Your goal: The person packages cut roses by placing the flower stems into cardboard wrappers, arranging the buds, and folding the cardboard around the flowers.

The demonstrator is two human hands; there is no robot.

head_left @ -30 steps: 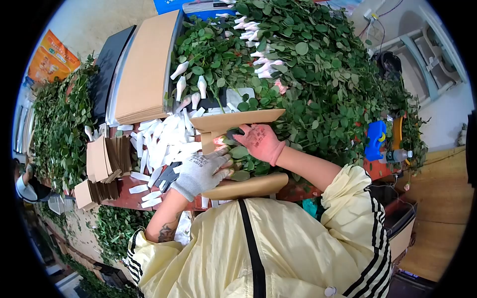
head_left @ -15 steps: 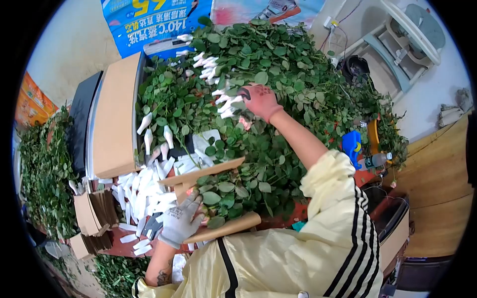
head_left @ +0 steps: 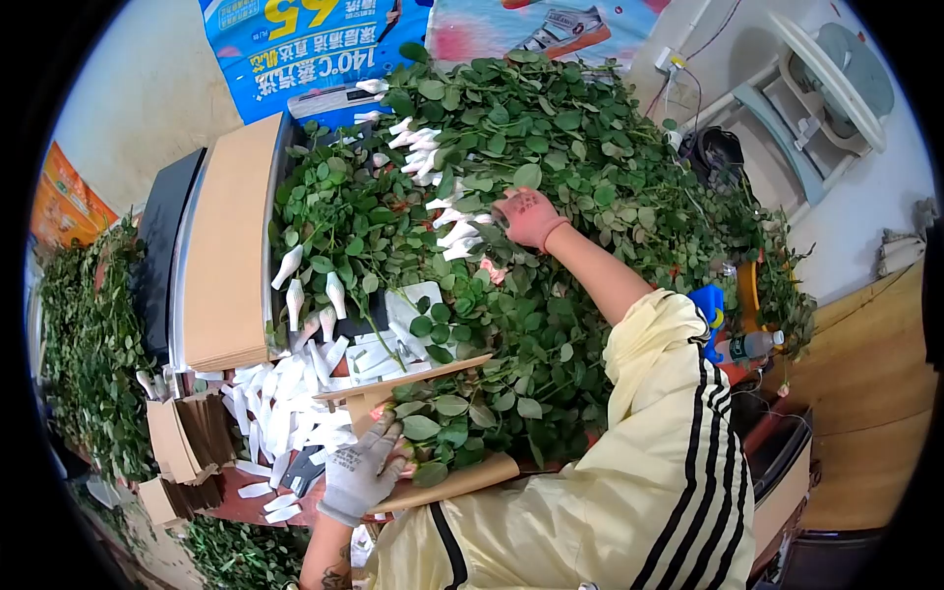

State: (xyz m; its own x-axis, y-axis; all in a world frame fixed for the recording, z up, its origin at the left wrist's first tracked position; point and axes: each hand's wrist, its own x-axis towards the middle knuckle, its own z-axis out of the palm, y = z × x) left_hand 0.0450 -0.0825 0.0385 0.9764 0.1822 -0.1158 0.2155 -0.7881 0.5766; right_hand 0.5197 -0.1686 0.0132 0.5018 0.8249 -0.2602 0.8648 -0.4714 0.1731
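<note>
My left hand (head_left: 362,472), in a grey-white glove, lies over the rose heads at the left end of a bunch in a folded cardboard sheet (head_left: 447,484), fingers apart. My right hand (head_left: 528,218), in a pink glove, reaches into the pile of leafy rose stems (head_left: 590,167), beside a row of roses in white sleeves (head_left: 458,236). Its fingers curl at the stems; what they hold, if anything, is hidden by leaves. A pink rose (head_left: 492,270) without a sleeve lies just below that hand.
Loose white sleeves (head_left: 280,403) lie on the red table (head_left: 236,503). Large cardboard sheets (head_left: 228,246) stand at the left, above small cardboard stacks (head_left: 192,438). A blue tape dispenser (head_left: 706,320) and a bottle (head_left: 752,345) sit at the right, near a white chair (head_left: 836,88).
My right hand has left the cardboard bunch and moved up to the sleeved roses, its fingers now among leaves. My left hand stays at the bunch. The view has shifted toward the back wall.
</note>
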